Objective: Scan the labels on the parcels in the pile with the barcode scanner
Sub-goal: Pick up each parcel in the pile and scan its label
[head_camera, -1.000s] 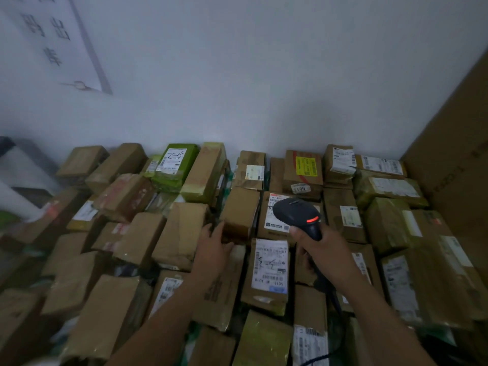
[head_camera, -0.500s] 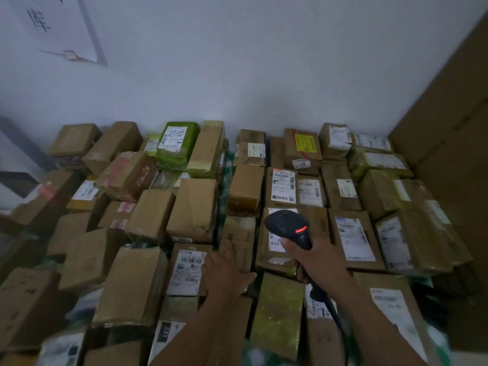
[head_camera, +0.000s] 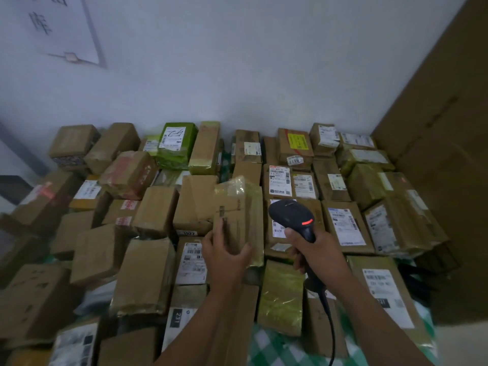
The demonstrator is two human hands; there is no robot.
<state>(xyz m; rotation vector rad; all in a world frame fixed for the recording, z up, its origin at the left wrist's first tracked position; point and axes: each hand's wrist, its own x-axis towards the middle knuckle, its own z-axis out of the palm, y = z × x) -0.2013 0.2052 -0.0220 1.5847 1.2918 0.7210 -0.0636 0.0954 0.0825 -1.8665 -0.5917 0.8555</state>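
At the left of the pile (head_camera: 148, 273), banked against the white wall (head_camera: 237, 75), many parcels lay plain side up with their labels out of sight, so each would likely need turning before it could be read. Near the middle the left grip (head_camera: 227, 257) was curled round the lower end of a taped brown parcel (head_camera: 237, 215), holding it tipped up on end above its neighbours. Its near face was blurred and showed no label, so it was probably being turned to find one. Just to the right, the right grip (head_camera: 317, 256) was wrapped round the handle of the barcode scanner (head_camera: 291, 216). The scanner's head was angled down over a labelled parcel (head_camera: 280, 231), ready to aim. Its cable (head_camera: 330, 320) hung below, out of the way. Further right, a row of boxes (head_camera: 343, 225) lay label up, easy to reach.
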